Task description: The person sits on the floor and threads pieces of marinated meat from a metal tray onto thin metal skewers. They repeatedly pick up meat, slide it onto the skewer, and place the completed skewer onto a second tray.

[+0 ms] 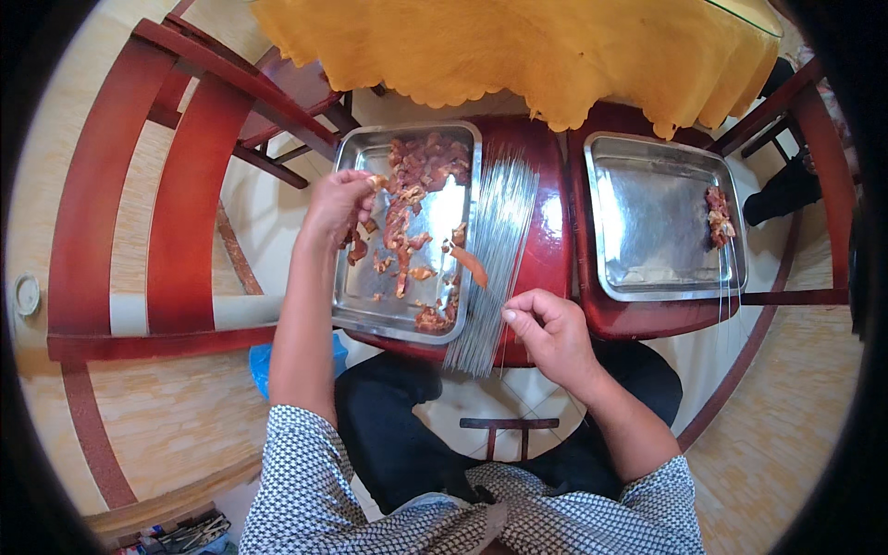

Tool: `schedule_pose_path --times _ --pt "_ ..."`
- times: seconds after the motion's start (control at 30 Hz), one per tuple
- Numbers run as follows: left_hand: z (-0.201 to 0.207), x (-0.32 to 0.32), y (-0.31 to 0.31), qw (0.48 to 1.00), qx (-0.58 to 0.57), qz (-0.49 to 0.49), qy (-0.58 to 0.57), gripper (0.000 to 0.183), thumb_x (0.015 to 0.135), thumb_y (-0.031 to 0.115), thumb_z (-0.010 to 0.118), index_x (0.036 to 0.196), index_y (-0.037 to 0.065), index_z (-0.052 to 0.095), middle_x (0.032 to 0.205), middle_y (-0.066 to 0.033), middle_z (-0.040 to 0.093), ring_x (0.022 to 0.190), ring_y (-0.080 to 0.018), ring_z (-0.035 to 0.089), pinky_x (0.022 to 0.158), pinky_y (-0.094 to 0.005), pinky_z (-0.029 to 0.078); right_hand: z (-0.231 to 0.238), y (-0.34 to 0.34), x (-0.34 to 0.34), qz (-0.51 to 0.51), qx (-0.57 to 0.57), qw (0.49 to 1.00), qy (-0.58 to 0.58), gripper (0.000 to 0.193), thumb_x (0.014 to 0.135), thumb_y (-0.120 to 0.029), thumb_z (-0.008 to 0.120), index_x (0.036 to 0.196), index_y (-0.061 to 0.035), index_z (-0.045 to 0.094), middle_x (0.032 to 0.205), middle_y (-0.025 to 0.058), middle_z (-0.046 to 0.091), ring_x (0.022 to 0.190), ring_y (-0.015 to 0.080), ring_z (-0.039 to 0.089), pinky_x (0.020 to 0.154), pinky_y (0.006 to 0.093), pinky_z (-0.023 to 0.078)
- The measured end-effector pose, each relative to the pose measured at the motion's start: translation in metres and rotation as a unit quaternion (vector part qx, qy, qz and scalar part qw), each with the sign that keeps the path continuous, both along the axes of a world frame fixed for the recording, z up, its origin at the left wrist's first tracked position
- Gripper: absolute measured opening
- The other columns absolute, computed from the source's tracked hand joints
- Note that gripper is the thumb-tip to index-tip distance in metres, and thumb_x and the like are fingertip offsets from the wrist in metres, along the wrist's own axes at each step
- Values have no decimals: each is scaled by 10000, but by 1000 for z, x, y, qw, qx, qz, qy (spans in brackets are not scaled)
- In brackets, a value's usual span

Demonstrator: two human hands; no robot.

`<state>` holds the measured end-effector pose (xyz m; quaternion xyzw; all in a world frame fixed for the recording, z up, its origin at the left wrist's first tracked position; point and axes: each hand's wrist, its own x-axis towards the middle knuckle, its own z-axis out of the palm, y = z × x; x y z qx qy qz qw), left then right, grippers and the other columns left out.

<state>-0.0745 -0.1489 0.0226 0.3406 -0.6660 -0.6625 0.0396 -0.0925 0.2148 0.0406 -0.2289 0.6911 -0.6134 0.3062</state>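
Observation:
My left hand point(340, 205) is closed in a pinch on a small piece of meat point(377, 182) above the left side of a metal tray point(348, 287). Raw meat pieces point(430, 162) lie in that tray, heaped at the far end and scattered nearer me. My right hand point(555, 340) pinches a thin metal skewer, hard to see against the bundle behind it. A reddish strip of meat point(471, 265) appears to be on its tip, over the tray's right rim. Between the trays lies a bundle of metal skewers point(495, 259).
A second metal tray point(647, 213) at right holds a few loaded meat skewers point(719, 218), their bare ends over the near rim. Both trays rest on red stools point(552, 268). A yellow cloth point(527, 46) hangs at the far side. Wooden chairs point(194, 194) flank me; another person's leg point(786, 199) shows at right.

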Motion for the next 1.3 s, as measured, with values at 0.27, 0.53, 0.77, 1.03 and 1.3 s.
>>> schedule_pose_path --times 0.27,0.53,0.77,1.03,1.3 --pt "-34 76 76 891 399 94 195 216 891 19 522 1105 -3 525 881 -72 612 769 -144 621 581 -246 557 -6 -3 7 12 8 999 32 146 888 -128 612 887 15 639 706 68 601 640 124 563 592 279 454" --pt "-19 80 94 996 16 65 -65 203 832 12 581 1032 -22 568 729 -102 635 641 -161 611 515 -268 500 -9 -5 11 12 9 999 47 124 884 -113 619 886 9 638 714 68 607 638 123 563 587 273 453" --pt "-27 91 99 863 -486 -118 -76 172 767 80 640 915 -6 618 824 -180 615 763 -296 617 698 -385 492 -4 -9 10 0 14 998 59 104 874 -95 627 877 9 635 713 67 607 631 121 561 578 273 452" --pt "-23 77 101 803 -555 -162 -146 162 746 133 618 819 -10 600 827 -225 611 791 -412 584 719 -459 476 -6 -11 12 22 22 997 76 118 881 -103 620 880 14 634 712 67 605 639 118 563 584 273 457" --pt "-13 87 84 961 -121 -197 -155 276 923 178 462 790 13 639 734 -126 651 662 -220 645 591 -347 507 -8 -7 10 33 31 999 28 141 900 -125 607 889 12 634 706 42 595 638 100 560 572 267 459"
